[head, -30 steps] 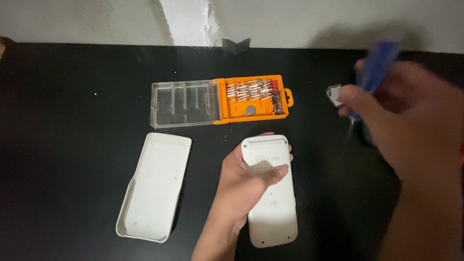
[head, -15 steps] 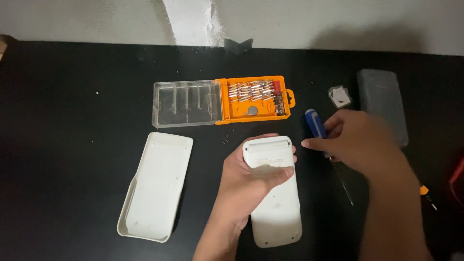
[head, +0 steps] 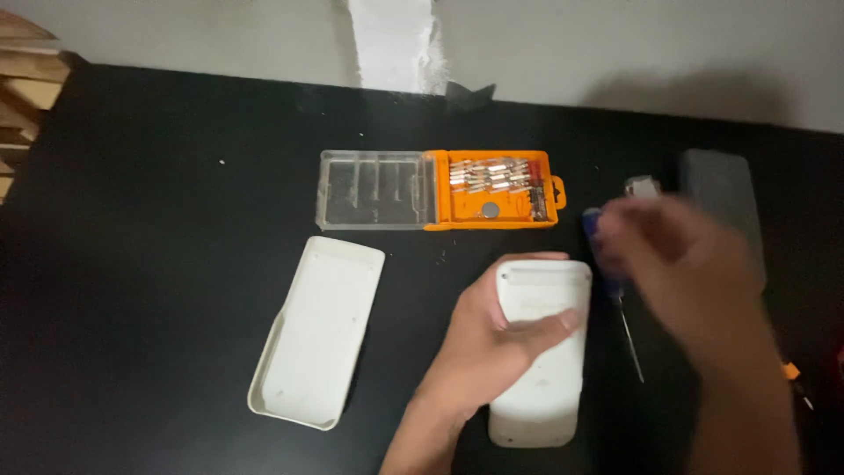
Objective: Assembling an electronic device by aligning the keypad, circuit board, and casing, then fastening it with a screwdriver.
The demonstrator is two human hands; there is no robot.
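My left hand (head: pixel 488 352) presses down on a white handheld device (head: pixel 541 387) that lies face down on the black table (head: pixel 158 264), thumb across its back. My right hand (head: pixel 694 273) is blurred just to the right. It lies over the blue handle of a thin screwdriver (head: pixel 629 339), whose metal shaft rests on the table pointing toward me. The blur hides whether the fingers grip the handle. A white slide-off cover (head: pixel 316 330) lies apart on the left of the device.
An open orange bit case (head: pixel 492 189) with a clear lid (head: pixel 378 189) sits behind the device. A dark grey case (head: pixel 721 202) and a small metal piece (head: pixel 642 186) lie at the right rear. An orange-tipped tool (head: pixel 791 374) is at the right edge.
My right hand came down from the upper right with the blue screwdriver, which now lies on the table beside the device. My left hand stayed on the device.
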